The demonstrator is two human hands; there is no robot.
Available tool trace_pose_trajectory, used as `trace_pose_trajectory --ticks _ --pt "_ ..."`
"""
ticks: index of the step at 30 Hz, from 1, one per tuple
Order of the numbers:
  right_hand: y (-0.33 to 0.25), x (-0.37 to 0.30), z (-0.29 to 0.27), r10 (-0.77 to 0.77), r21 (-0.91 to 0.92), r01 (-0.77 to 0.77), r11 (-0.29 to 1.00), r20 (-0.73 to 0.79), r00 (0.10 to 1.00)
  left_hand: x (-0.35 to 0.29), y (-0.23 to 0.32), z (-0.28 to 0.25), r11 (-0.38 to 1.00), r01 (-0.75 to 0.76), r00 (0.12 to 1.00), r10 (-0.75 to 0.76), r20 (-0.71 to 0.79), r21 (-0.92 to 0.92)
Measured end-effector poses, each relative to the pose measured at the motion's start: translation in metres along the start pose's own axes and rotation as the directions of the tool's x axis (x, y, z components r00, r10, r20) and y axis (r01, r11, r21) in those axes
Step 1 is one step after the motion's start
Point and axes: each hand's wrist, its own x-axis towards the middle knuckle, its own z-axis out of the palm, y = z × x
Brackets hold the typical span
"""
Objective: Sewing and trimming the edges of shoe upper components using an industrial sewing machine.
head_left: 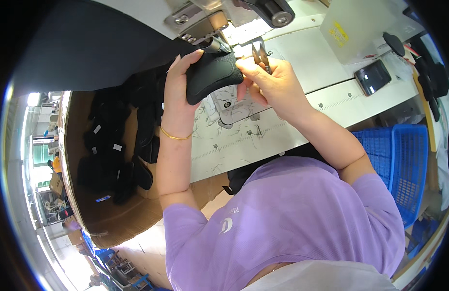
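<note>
Where the black padded piece [210, 75] is held: just on the near side of the machine head [193, 24], apparently lifted off the counter [210, 165] and tilted, its far edge brought close to the metal foot [224, 47].
Left hand [177, 85]: the grip is closed around the piece's left side.
Right hand [278, 85]: the piece's right corner seems to be pinched by thumb and forefinger; a dark metal tool [260, 54], perhaps thread snips, is carried against the fingers.
Curved edge: it would best be steadied between both hands and turned in small moves, with fingertips kept clear of the foot and the tool's tip aimed away from the fabric.
Thread scraps [256, 131]: these, strewn on the counter, are best kept from clinging to the piece.
Needle and underside: both are hidden; contact between piece and foot cannot be told, nor can the tool's working end be made out.
Cardboard box [105, 228]: at the left, dark pieces [105, 169] are merged into one another and cannot be counted.
Right side: a phone [372, 77] is seen far right; a blue basket [409, 165], nearer, is partly covered by the person's arm.
</note>
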Motion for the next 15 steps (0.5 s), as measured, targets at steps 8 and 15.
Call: trace_pose_trajectory --ticks 8,15 --pt "0.002 0.003 -0.002 -0.033 -0.004 0.033 0.999 0.015 0.999 0.008 -0.002 -0.004 0.994 -0.078 0.997 0.076 0.023 0.081" --pt "0.003 -0.001 -0.004 -0.01 0.006 0.01 1.0 0.027 1.0 -0.031 -0.004 -0.005 -0.432 -0.639 0.12 0.761 0.637 0.636"
